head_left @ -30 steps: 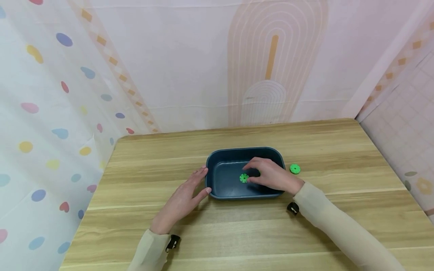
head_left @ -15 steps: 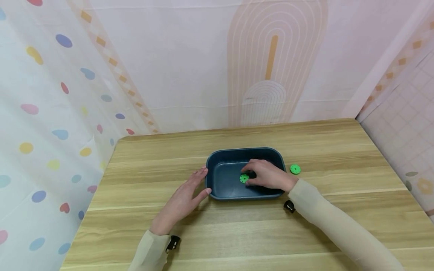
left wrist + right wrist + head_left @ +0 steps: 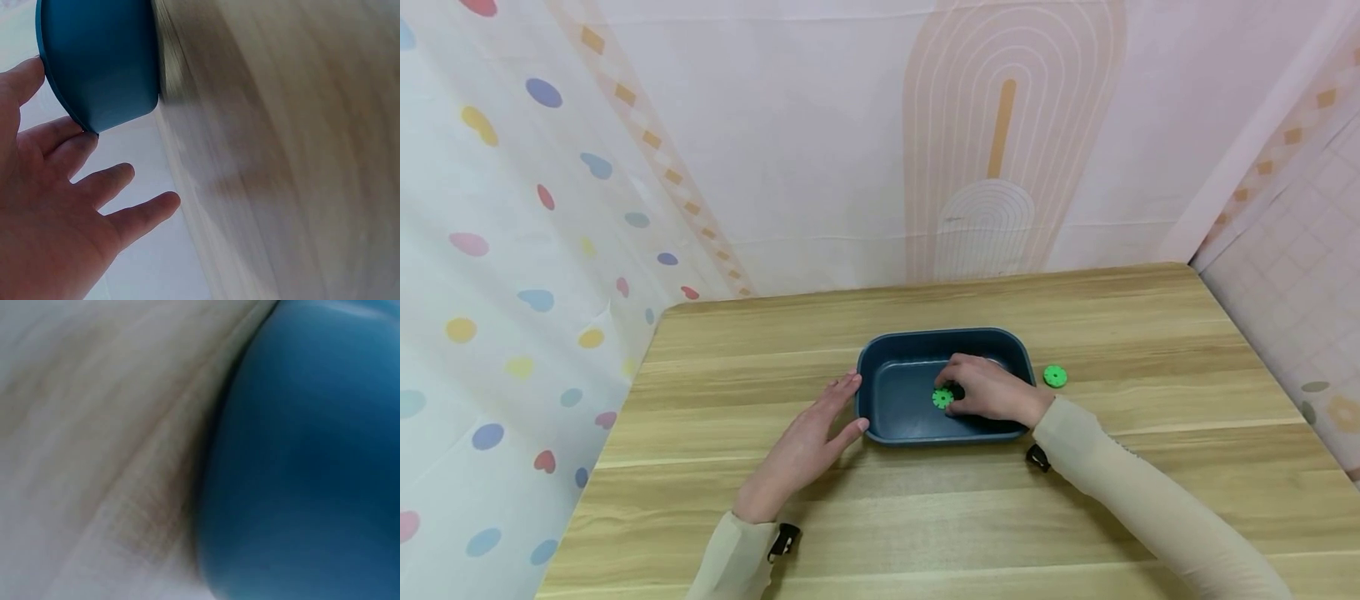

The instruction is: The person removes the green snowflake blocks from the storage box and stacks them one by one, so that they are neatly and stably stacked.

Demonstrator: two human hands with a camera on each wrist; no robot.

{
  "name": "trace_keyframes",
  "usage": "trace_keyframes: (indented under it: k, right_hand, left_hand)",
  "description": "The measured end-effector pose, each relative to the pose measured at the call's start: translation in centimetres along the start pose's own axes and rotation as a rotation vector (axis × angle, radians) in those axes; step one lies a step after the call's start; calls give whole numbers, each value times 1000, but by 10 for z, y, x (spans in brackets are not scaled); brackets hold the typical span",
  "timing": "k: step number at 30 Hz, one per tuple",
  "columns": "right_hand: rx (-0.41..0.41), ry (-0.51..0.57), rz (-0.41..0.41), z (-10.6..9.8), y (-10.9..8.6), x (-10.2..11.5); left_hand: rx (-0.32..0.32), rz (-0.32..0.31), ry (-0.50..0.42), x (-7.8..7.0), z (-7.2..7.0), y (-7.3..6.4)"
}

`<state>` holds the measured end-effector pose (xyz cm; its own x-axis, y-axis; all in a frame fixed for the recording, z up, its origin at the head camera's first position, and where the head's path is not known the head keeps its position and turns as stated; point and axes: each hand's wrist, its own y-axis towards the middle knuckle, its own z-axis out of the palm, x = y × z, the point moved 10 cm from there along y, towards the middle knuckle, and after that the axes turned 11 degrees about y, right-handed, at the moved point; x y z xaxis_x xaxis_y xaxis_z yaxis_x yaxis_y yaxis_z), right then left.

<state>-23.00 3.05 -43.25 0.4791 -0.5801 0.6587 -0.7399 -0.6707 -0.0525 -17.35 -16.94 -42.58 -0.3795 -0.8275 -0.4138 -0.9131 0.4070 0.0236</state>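
Note:
A dark blue rectangular basin (image 3: 895,417) stands on the wooden table. Inside it is a green notched toy disc (image 3: 942,399) with a small hole in its centre. My right hand (image 3: 988,392) reaches in over the basin's right side, thumb and fingertips curled at the disc's edges. In the right wrist view the basin's outer wall (image 3: 300,462) fills much of the frame and hides the fingers. My left hand (image 3: 805,437) rests its extended fingertips on the basin's left rim. The left wrist view shows some fingers (image 3: 147,219) spread away from the wall.
Another green notched disc (image 3: 1055,377) lies on the wooden table (image 3: 910,517) just right of the basin. A patterned curtain (image 3: 820,150) hangs behind the table and along its left side. A black strap piece (image 3: 1038,457) hangs below the right sleeve.
My right hand has moved slightly left and down inside the basin, its fingertips closing in on the green disc. The left hand keeps its place at the rim.

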Motion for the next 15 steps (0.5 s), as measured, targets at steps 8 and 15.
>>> trace_keyframes:
  k: [8,15]
  right_hand:
    - [2,-61,0,3,-1,3]
    - [-19,-92,-40,4,0,8]
  left_hand:
    - [-11,11,-1,0,-1,1]
    - [-3,-5,-1,1,0,0]
